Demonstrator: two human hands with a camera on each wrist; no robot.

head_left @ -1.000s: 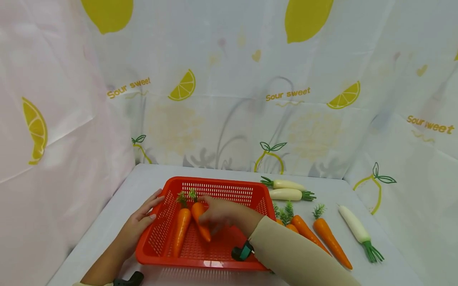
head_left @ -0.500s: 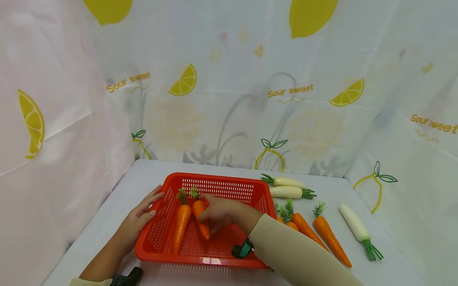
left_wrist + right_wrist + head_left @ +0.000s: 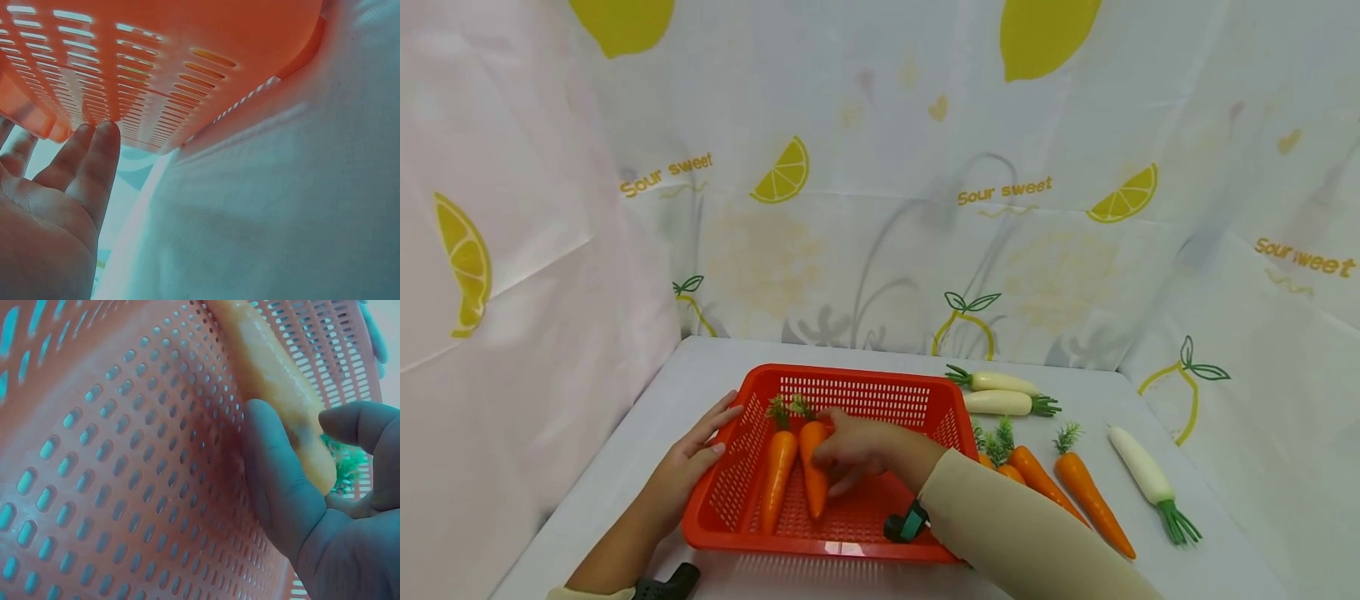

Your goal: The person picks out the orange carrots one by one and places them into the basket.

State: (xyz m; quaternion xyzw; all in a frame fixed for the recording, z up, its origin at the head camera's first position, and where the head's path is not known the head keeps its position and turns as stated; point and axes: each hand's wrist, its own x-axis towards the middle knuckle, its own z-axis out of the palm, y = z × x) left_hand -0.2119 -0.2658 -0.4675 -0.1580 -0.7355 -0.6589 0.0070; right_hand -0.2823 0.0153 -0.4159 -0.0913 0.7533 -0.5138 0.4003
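Note:
A red plastic basket (image 3: 865,551) with slotted walls holds two orange carrots with green tops. My left hand (image 3: 681,475) rests on the basket's left side, fingers extended; in the left wrist view its fingertips (image 3: 103,134) reach the slotted wall. Inside the basket, my right hand (image 3: 861,446) is at the right-hand carrot (image 3: 814,479). In the right wrist view this carrot (image 3: 275,378) lies by the spread fingers (image 3: 272,437), a gap showing between thumb and fingers. The other carrot (image 3: 778,479) lies to its left, nearly parallel.
Right of the basket lie several more carrots (image 3: 1093,504), partly hidden by the right sleeve (image 3: 1000,517). Two white radishes (image 3: 1000,403) are at the back, and another radish (image 3: 1142,467) lies far right. A printed curtain (image 3: 865,250) encloses the table (image 3: 1075,392).
The right-hand carrot in the basket has turned, its tip swinging left until it lies almost parallel to the other carrot. My left hand stays on the basket's side.

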